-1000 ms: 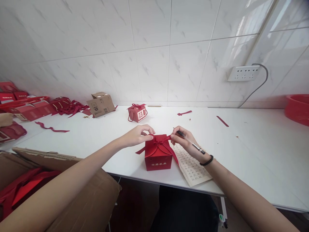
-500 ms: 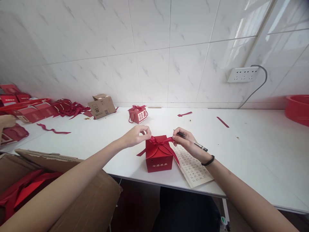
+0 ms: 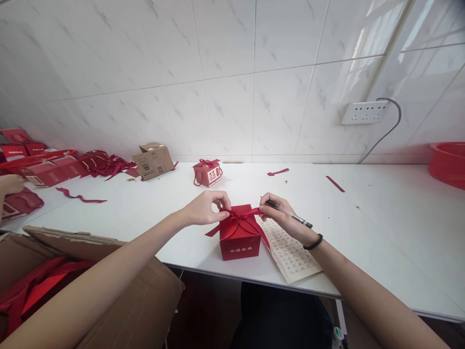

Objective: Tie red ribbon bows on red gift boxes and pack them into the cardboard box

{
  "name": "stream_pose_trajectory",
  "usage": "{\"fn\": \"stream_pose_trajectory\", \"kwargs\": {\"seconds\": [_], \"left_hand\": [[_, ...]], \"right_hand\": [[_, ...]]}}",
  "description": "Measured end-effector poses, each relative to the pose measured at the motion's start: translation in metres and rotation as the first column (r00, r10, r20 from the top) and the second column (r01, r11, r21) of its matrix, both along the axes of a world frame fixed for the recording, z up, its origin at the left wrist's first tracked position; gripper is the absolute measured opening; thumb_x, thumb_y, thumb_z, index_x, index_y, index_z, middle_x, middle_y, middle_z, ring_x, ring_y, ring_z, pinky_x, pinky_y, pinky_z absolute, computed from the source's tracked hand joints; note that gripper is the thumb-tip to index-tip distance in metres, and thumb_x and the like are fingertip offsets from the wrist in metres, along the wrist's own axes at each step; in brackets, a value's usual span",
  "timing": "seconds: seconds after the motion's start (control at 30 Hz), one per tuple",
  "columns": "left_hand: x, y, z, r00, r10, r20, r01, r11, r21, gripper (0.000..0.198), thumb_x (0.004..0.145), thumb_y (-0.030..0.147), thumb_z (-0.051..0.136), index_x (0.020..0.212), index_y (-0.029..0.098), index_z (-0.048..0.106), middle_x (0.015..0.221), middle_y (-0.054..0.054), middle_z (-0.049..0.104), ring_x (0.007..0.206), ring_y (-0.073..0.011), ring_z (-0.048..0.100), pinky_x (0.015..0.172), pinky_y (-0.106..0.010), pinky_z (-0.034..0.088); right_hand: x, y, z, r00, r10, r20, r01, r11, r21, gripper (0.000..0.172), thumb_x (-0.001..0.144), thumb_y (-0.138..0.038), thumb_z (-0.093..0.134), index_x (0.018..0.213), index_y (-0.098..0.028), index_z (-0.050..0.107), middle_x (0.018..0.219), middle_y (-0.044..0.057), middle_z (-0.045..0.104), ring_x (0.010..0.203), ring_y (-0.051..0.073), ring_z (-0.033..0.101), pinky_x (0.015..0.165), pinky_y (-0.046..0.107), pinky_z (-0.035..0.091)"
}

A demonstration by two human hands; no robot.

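Observation:
A red gift box [image 3: 240,247] with gold characters stands upright near the table's front edge. On its lid a dark red ribbon [image 3: 241,216] is tied in a bow. My left hand [image 3: 209,208] pinches the bow's left loop at the back left corner of the lid. At the right, my right hand [image 3: 278,211] pinches the other side of the ribbon and also holds a pen [image 3: 290,214] across its fingers. Under my right wrist lies a sheet of handwritten paper [image 3: 290,252], touching the box's right side. Ribbon tails hang out on both sides of the box.
An open cardboard carton [image 3: 138,295] with red boxes inside stands at front left. A small red box [image 3: 208,173] and a brown carton [image 3: 153,162] sit farther back. Another person's hand [image 3: 10,184] is at far left. A red basin [image 3: 448,165] stands right.
My left hand has shifted slightly to the right and down, its fingertips now nearer the bow's knot. My right hand has stayed almost in place, with the pen still in it.

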State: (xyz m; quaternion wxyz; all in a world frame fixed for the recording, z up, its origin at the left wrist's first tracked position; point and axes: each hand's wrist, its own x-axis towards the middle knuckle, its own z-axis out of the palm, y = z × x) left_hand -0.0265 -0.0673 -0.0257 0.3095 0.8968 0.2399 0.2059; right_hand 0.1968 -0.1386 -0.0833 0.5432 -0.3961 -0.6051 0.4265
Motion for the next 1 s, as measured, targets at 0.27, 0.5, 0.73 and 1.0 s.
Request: {"fn": "stream_pose_trajectory", "kwargs": {"seconds": [0.27, 0.5, 0.73, 1.0], "left_hand": [[-0.0013, 0.0017, -0.0019, 0.999, 0.038, 0.023, -0.035, 0.995, -0.090, 0.013, 0.072, 0.027, 0.058, 0.073, 0.017, 0.052, 0.070, 0.000, 0.056, 0.064, -0.0119, 0.053, 0.062, -0.027, 0.045], [-0.0061, 0.0025, 0.0018, 0.998, -0.009, -0.067, 0.010, 1.000, 0.017, 0.012, 0.061, 0.014, 0.050, 0.072, 0.018, 0.049, 0.079, -0.002, 0.057, 0.070, -0.0136, 0.051, 0.062, -0.027, 0.042], [-0.0039, 0.0042, -0.0038, 0.993, 0.084, -0.086, -0.070, 0.986, 0.149, 0.009, 0.073, 0.025, 0.054, 0.069, 0.018, 0.052, 0.071, 0.000, 0.058, 0.066, -0.0122, 0.051, 0.060, -0.025, 0.043], [0.0014, -0.0029, -0.0011, 0.997, 0.049, -0.053, -0.030, 0.953, 0.301, 0.020, 0.078, 0.026, 0.049, 0.060, 0.018, 0.044, 0.064, 0.001, 0.052, 0.059, -0.0106, 0.045, 0.059, -0.025, 0.039]], "right_hand": [[0.0004, 0.0000, -0.0008, 1.000, 0.009, 0.019, -0.010, 1.000, 0.007, 0.017, 0.081, -0.032, 0.060, 0.076, -0.018, 0.052, 0.069, -0.001, 0.052, 0.059, 0.011, 0.050, 0.059, 0.026, 0.040], [0.0003, 0.0002, -0.0006, 0.999, -0.005, 0.036, 0.005, 1.000, 0.008, 0.018, 0.080, -0.032, 0.061, 0.075, -0.018, 0.051, 0.068, -0.001, 0.051, 0.059, 0.012, 0.049, 0.059, 0.026, 0.040], [0.0012, 0.0008, -0.0018, 0.999, 0.001, 0.044, -0.002, 1.000, 0.024, 0.018, 0.080, -0.033, 0.060, 0.076, -0.018, 0.051, 0.069, -0.001, 0.051, 0.059, 0.012, 0.050, 0.059, 0.026, 0.041], [-0.0003, -0.0001, 0.0001, 0.999, 0.013, 0.040, -0.013, 1.000, 0.012, 0.020, 0.080, -0.034, 0.061, 0.075, -0.018, 0.050, 0.070, -0.001, 0.051, 0.059, 0.012, 0.049, 0.059, 0.026, 0.040]]}}
